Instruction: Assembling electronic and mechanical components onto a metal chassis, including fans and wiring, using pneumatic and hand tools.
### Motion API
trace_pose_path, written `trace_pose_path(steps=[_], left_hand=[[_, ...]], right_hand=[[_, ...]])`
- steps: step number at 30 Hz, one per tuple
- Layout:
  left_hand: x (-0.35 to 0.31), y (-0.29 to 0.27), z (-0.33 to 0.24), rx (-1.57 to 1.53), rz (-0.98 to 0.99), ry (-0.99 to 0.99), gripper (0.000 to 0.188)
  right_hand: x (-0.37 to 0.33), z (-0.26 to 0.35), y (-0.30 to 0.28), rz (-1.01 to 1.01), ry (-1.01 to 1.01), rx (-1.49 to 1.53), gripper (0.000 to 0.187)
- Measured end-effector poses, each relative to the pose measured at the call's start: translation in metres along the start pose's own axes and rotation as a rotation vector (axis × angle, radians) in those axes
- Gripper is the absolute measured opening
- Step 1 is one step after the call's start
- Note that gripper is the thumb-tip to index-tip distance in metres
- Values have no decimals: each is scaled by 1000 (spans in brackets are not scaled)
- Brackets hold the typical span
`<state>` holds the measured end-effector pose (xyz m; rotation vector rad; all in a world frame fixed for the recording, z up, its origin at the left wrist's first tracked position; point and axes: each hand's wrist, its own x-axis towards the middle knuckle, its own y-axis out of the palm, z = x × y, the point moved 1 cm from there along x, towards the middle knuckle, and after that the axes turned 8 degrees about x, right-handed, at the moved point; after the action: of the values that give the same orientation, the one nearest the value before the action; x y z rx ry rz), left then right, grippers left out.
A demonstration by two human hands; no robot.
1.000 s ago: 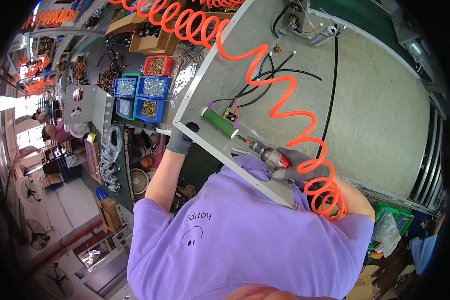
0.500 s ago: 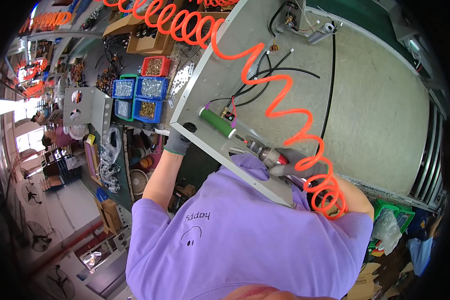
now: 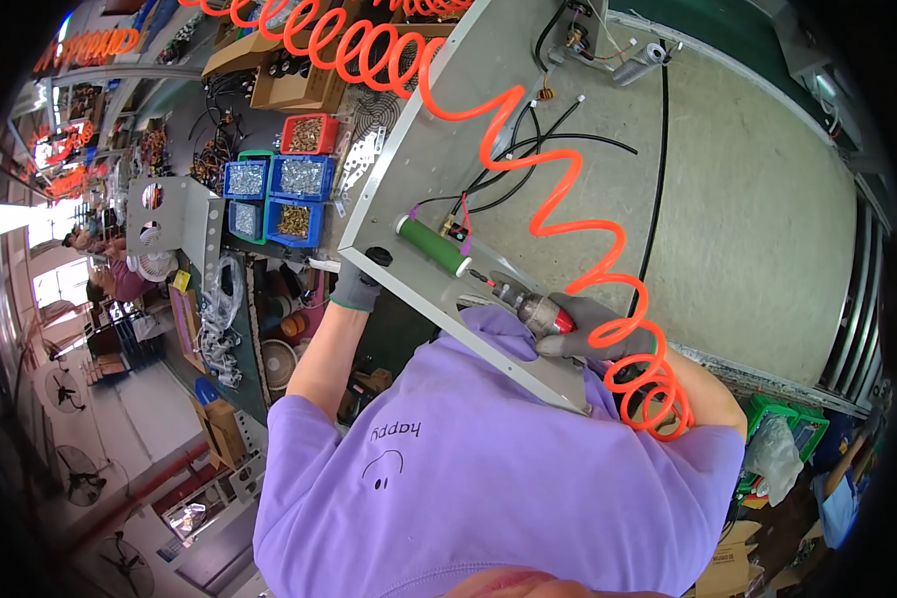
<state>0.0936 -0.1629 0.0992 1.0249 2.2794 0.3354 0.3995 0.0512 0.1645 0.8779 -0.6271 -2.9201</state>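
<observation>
In a grey glove, my right hand is wrapped round an air screwdriver with a silver body and a red band. Its bit points at the near white end of a green cylinder; I cannot tell whether they touch. That cylinder lies along the inner side of the near wall of a big grey sheet-metal casing. My left hand, also gloved, is at the casing's left corner, outside the wall, its fingers mostly hidden behind the metal. A round black grommet sits in the wall beside it.
A coiled orange air hose hangs across the casing. Black cables and a ribbed metal cylinder lie inside. To the left stand blue bins and a red bin of small fasteners, with a cardboard box behind.
My right hand has shifted very slightly on the screwdriver, which stays almost in place. My left hand and the casing have hardly moved.
</observation>
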Motion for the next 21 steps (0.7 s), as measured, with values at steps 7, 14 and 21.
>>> trace_pose_path(steps=[7,14,21], left_hand=[[5,-24,10,66,-62,-15,41],[4,-26,10,22,11,-23,41],[-1,-23,8,-11,113,-7,40]], right_hand=[[0,-2,1,-10,22,-1,35],[3,-9,1,-8,-7,16,33],[4,-10,1,19,58,72,34]])
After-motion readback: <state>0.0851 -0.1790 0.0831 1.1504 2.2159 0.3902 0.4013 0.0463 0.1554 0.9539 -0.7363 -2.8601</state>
